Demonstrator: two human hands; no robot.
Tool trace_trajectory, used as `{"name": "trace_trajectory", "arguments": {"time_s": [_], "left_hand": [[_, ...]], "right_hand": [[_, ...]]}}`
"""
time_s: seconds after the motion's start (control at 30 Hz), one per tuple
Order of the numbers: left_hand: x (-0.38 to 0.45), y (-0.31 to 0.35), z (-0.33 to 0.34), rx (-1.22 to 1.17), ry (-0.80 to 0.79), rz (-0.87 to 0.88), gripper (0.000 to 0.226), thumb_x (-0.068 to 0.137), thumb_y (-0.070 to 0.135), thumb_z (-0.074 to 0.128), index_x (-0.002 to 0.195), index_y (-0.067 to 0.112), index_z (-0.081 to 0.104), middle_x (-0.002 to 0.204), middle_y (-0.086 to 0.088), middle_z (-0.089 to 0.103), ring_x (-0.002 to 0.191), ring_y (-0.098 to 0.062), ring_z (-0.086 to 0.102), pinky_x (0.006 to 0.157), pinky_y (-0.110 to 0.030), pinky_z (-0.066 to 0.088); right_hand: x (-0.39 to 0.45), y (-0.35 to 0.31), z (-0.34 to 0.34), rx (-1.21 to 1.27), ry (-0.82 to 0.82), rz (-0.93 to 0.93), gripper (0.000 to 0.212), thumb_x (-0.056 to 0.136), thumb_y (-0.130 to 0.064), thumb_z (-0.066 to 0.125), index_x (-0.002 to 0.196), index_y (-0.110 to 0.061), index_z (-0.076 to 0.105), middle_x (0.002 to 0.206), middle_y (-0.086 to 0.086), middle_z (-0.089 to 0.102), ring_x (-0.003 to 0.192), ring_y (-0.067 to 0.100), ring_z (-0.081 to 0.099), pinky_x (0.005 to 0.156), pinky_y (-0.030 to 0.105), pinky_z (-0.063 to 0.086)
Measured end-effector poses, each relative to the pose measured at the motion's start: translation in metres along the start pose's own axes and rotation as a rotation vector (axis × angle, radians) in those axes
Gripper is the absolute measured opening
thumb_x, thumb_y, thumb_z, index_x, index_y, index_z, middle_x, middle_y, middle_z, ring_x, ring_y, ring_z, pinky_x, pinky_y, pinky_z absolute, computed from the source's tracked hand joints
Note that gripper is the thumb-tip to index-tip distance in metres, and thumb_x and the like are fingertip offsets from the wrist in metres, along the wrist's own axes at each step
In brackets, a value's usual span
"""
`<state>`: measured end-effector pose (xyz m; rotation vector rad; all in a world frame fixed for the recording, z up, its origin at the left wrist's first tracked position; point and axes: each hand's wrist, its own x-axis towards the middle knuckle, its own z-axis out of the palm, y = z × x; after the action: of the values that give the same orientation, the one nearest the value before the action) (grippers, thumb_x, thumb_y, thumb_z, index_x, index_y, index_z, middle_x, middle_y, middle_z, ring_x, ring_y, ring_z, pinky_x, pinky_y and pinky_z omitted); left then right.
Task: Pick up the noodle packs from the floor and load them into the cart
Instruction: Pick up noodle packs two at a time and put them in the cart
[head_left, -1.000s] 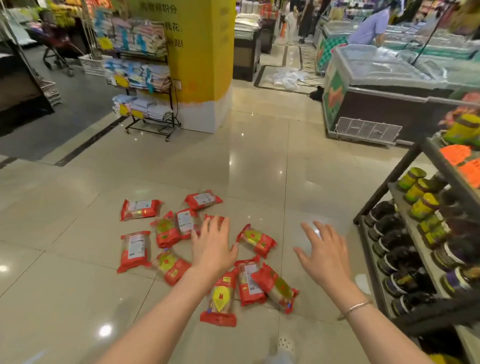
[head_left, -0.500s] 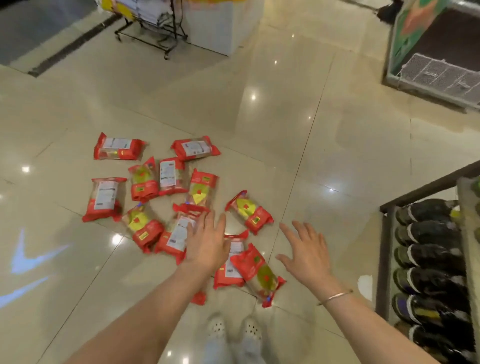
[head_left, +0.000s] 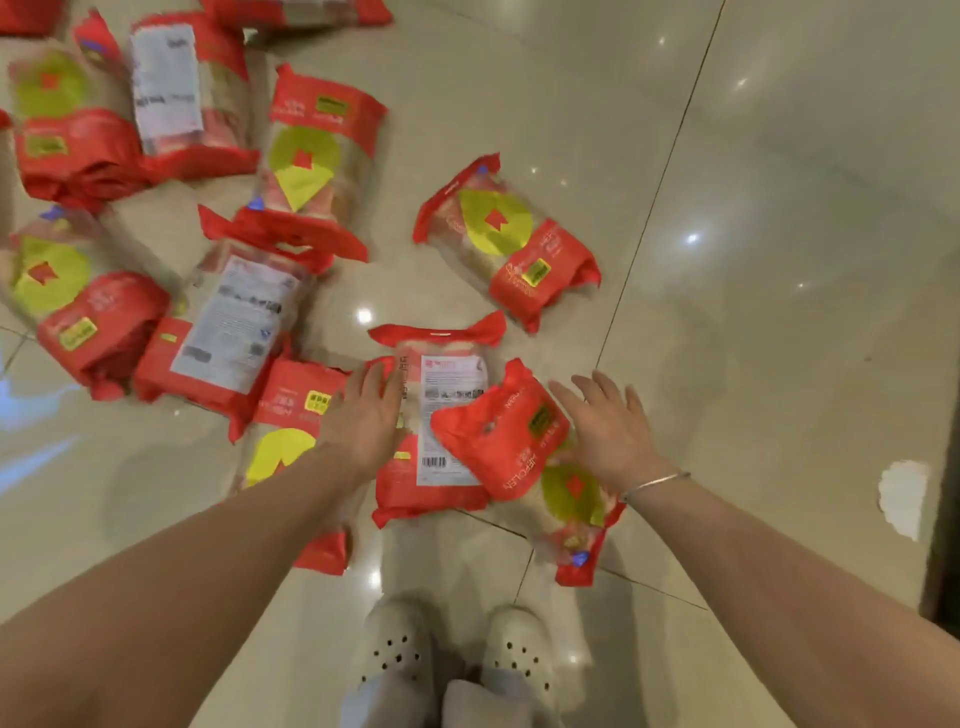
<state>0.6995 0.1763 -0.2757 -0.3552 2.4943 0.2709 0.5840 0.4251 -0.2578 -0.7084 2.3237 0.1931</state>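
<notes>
Left hand (head_left: 363, 415) is spread, fingers straight & apart, palm down over the noodle packs (head_left: 291, 218) near the bottom-middle of the tiled floor (head_left: 753, 260); its fingertips sit at the left edge of a label-up pack (head_left: 441, 415), can't tell if they actually touch it. Right hand (head_left: 605, 428) is likewise spread w/ fingers apart, holding nothing, hovering by the right edge of a tilted red pack (head_left: 498, 434) that lies partly on top of the label-up pack; contact can't be judged. Thin silver bangle (head_left: 654, 483) on the right wrist. Under the left forearm another pack (head_left: 291, 415) w/ a yellow circle shows, partly hidden. Rest of the packs are scattered toward the floor's upper-left: one lone pack (head_left: 506, 239) lies apart from the others, above the right hand, angled; another w/ yellow circle (head_left: 317, 161) sits upright in view just left of it; a white-label pack (head_left: 234, 322) and a yellow-circle pack (head_left: 72, 301) lie side by side at left; more overlap at the top-left corner, blurred. All are red w/ clear windows. White perforated clogs (head_left: 457, 654) stand at the bottom edge, toes pointing at the nearest packs. White chipped patch (head_left: 904, 496) on the floor at right, next to a dark upright edge (head_left: 940, 545) at the frame's right side. Ceiling lights reflect as bright spots on the tiles.
</notes>
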Motion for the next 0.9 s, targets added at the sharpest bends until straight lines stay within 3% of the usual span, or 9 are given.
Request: {"name": "trace_trajectory", "arguments": {"time_s": [0.13, 0.2, 0.3, 0.37, 0.47, 0.57, 0.63, 0.8, 0.9], "left_hand": [[0.052, -0.003, 0.046, -0.090, -0.122, -0.081, 0.086, 0.084, 0.050, 0.063, 0.142, 0.000, 0.024, 0.133, -0.019, 0.046, 0.123, -0.036, 0.048, 0.099, -0.046, 0.043], [0.067, -0.002, 0.055, -0.266, -0.208, -0.179, 0.097, 0.080, 0.053, 0.068, 0.143, -0.002, 0.017, 0.130, -0.020, 0.054, 0.120, -0.036, 0.055, 0.097, -0.045, 0.044], [0.080, -0.001, 0.061, -0.534, -0.218, -0.307, 0.099, 0.077, 0.039, 0.077, 0.141, -0.004, 0.016, 0.133, -0.023, 0.054, 0.121, -0.036, 0.055, 0.099, -0.041, 0.045], [0.082, 0.001, 0.064, -0.631, -0.192, -0.381, 0.090, 0.078, 0.028, 0.078, 0.142, -0.001, 0.022, 0.134, -0.015, 0.053, 0.121, -0.033, 0.055, 0.099, -0.037, 0.044], [0.082, 0.008, 0.067, -0.772, -0.136, -0.392, 0.078, 0.071, 0.031, 0.083, 0.135, 0.007, 0.044, 0.127, -0.004, 0.060, 0.118, -0.028, 0.058, 0.096, -0.028, 0.043], [0.079, 0.017, 0.062, -0.877, -0.083, -0.389, 0.092, 0.061, 0.037, 0.088, 0.137, 0.012, 0.041, 0.126, -0.006, 0.061, 0.116, -0.030, 0.058, 0.101, -0.037, 0.045], [0.070, 0.019, 0.050, -0.907, -0.051, -0.398, 0.089, 0.063, 0.038, 0.087, 0.134, 0.013, 0.040, 0.118, -0.005, 0.060, 0.112, -0.030, 0.059, 0.097, -0.038, 0.046], [0.008, 0.003, -0.025, -1.060, 0.063, -0.421, 0.069, 0.053, 0.024, 0.091, 0.104, 0.012, 0.047, 0.089, 0.002, 0.064, 0.089, -0.025, 0.065, 0.074, -0.034, 0.051], [-0.052, -0.021, -0.097, -1.230, 0.145, -0.453, 0.084, 0.036, 0.031, 0.092, 0.107, 0.014, 0.051, 0.096, 0.000, 0.070, 0.094, -0.024, 0.068, 0.087, -0.042, 0.055]], "right_hand": [[0.063, 0.017, 0.045, 0.199, -0.148, -0.037, 0.134, 0.048, -0.059, 0.087, 0.153, -0.015, 0.016, 0.150, 0.010, 0.040, 0.141, 0.031, 0.032, 0.112, 0.049, 0.033], [0.082, 0.025, 0.047, 0.369, -0.269, -0.051, 0.121, 0.047, -0.048, 0.093, 0.144, -0.011, 0.031, 0.136, 0.009, 0.055, 0.128, 0.030, 0.050, 0.105, 0.044, 0.043], [0.095, 0.029, 0.054, 0.732, -0.411, -0.078, 0.078, 0.054, -0.011, 0.095, 0.119, -0.018, 0.052, 0.119, 0.002, 0.066, 0.116, 0.024, 0.062, 0.098, 0.036, 0.051], [0.092, 0.030, 0.058, 0.901, -0.468, -0.093, 0.073, 0.057, 0.004, 0.090, 0.118, -0.017, 0.055, 0.115, 0.001, 0.069, 0.109, 0.019, 0.066, 0.087, 0.028, 0.055], [0.080, 0.033, 0.068, 1.047, -0.509, -0.123, 0.075, 0.059, 0.010, 0.086, 0.124, -0.013, 0.057, 0.114, 0.004, 0.072, 0.099, 0.012, 0.071, 0.077, 0.019, 0.056], [0.066, 0.039, 0.079, 1.136, -0.444, -0.088, 0.092, 0.049, -0.002, 0.094, 0.129, -0.013, 0.050, 0.120, 0.010, 0.068, 0.110, 0.021, 0.067, 0.092, 0.035, 0.056], [0.052, 0.040, 0.077, 1.203, -0.382, -0.056, 0.108, 0.040, -0.012, 0.097, 0.134, -0.013, 0.043, 0.125, 0.011, 0.064, 0.116, 0.026, 0.063, 0.097, 0.042, 0.054], [-0.010, 0.022, -0.014, 1.381, -0.186, -0.060, 0.090, 0.051, 0.001, 0.085, 0.132, -0.013, 0.047, 0.119, 0.009, 0.069, 0.108, 0.022, 0.068, 0.091, 0.036, 0.057], [-0.058, -0.004, -0.104, 1.434, -0.083, -0.099, 0.077, 0.053, -0.004, 0.085, 0.123, -0.017, 0.054, 0.109, 0.003, 0.074, 0.098, 0.016, 0.072, 0.083, 0.032, 0.059]]}}
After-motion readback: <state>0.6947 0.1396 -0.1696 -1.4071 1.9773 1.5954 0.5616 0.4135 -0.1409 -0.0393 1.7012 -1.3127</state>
